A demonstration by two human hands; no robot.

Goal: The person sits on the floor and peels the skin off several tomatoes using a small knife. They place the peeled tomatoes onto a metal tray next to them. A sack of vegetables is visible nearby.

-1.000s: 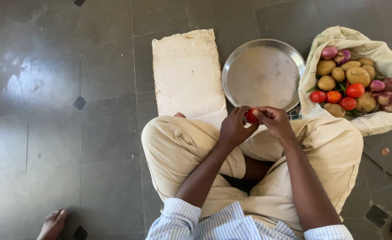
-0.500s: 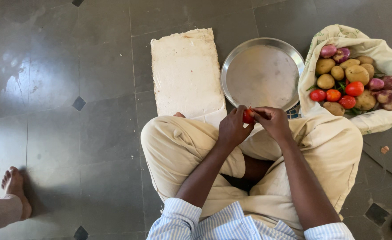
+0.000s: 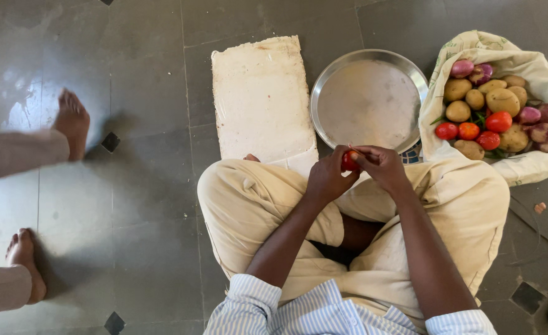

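Observation:
I sit cross-legged on a grey tiled floor. My left hand (image 3: 327, 178) and my right hand (image 3: 382, 166) meet over my knees and both grip one small red tomato (image 3: 349, 161); only part of it shows between the fingers. Just beyond my hands lies an empty round steel plate (image 3: 368, 102). To its left a pale rectangular board (image 3: 261, 99) rests on the floor. At the right, an open cloth bag (image 3: 522, 62) holds potatoes (image 3: 502, 100), red tomatoes (image 3: 468, 131) and purple onions (image 3: 462, 67).
Another person's bare feet and lower legs are on the floor at the left, one foot (image 3: 72, 122) further away and one foot (image 3: 24, 263) nearer. A small scrap (image 3: 539, 207) lies on the floor at the right, below the bag.
The other person has walked in from the left; a second foot now stands higher up on the floor. My hands stay on the tomato, barely shifted.

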